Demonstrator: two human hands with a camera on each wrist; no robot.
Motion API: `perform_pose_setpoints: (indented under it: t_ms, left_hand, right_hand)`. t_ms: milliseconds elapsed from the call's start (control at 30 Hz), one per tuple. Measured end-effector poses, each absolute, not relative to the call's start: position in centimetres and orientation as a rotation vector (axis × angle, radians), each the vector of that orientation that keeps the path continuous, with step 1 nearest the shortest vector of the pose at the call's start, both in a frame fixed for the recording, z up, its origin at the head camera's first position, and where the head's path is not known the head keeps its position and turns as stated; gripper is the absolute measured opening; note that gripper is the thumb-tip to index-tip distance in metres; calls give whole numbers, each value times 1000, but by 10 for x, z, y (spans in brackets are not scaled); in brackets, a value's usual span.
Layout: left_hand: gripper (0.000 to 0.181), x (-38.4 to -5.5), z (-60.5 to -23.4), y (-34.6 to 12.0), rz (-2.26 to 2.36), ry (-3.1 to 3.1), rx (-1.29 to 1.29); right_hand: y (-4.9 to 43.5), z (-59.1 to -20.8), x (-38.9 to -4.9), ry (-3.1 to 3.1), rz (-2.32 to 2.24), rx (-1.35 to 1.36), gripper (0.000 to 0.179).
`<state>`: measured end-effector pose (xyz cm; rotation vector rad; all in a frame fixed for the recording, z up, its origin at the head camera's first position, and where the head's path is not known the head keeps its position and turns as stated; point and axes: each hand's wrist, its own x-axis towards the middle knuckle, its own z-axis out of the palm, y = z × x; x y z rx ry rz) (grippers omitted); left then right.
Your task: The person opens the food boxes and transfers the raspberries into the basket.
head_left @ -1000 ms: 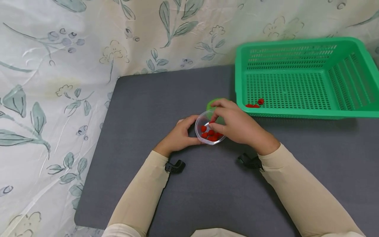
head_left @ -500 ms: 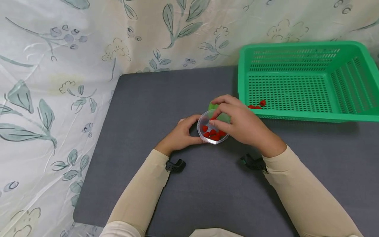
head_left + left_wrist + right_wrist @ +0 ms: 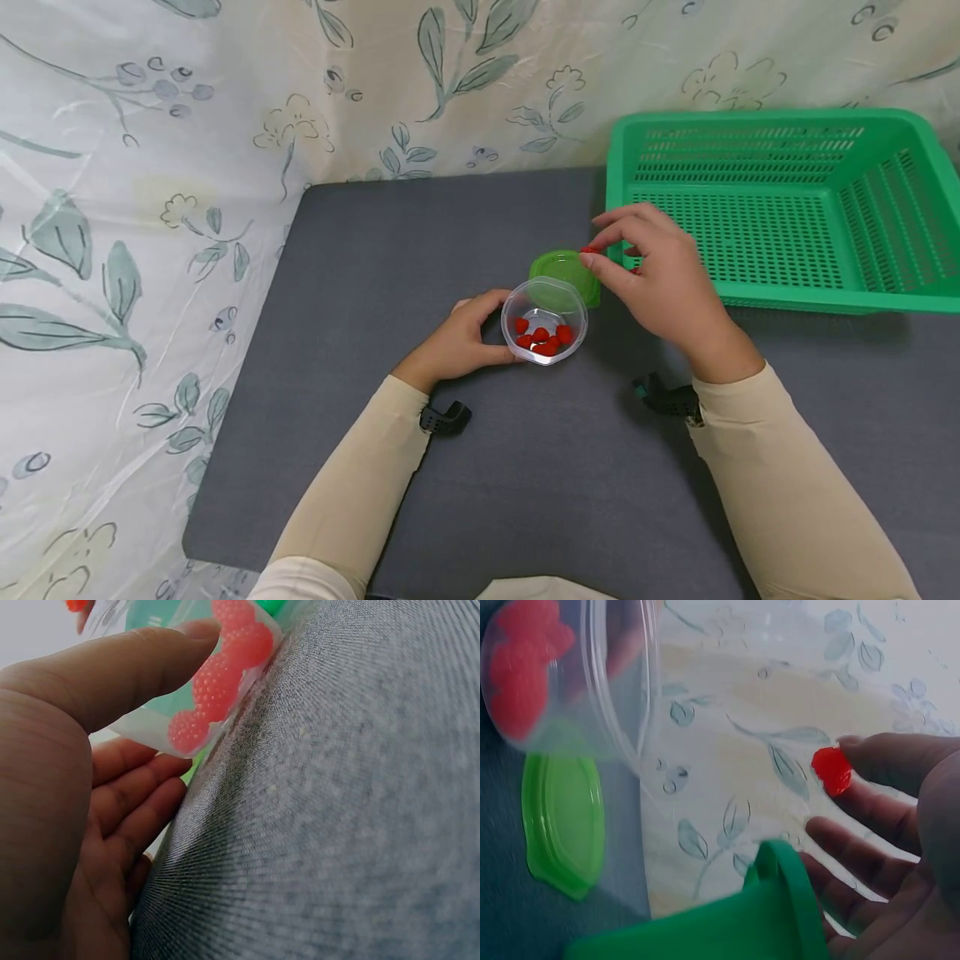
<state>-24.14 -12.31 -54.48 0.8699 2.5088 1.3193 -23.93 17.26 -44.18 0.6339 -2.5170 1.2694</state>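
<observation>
My left hand holds a small clear plastic cup upright on the dark cloth, thumb and fingers on either side of it. Inside the cup lie several red raspberries, seen close through the wall in the left wrist view as raspberries. Between thumb and index finger, my right hand pinches one raspberry, with the other fingers loosely spread. That hand is raised over the near left corner of the green basket. Red bits in that corner are mostly hidden behind it.
A light green lid lies on the dark cloth just behind the cup. The large perforated basket stands at the back right. Beyond the cloth, a leaf-patterned sheet covers the background and left side.
My right hand has lifted out of the cup with a raspberry and moved right and back to the basket corner, uncovering the lid. The left hand keeps its place on the cup.
</observation>
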Motion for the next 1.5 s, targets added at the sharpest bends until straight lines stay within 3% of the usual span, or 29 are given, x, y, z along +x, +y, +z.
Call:
perform_pose_setpoints:
  t_ms: [833, 1500]
  left_hand:
    - [75, -238, -546, -122, 1300, 2525, 835]
    - [76, -240, -546, -122, 1334, 2505, 845]
  right_hand:
    - [200, -438, -248, -2758, 1182, 316, 23]
    - [202, -439, -251, -2851, 1131, 244, 26]
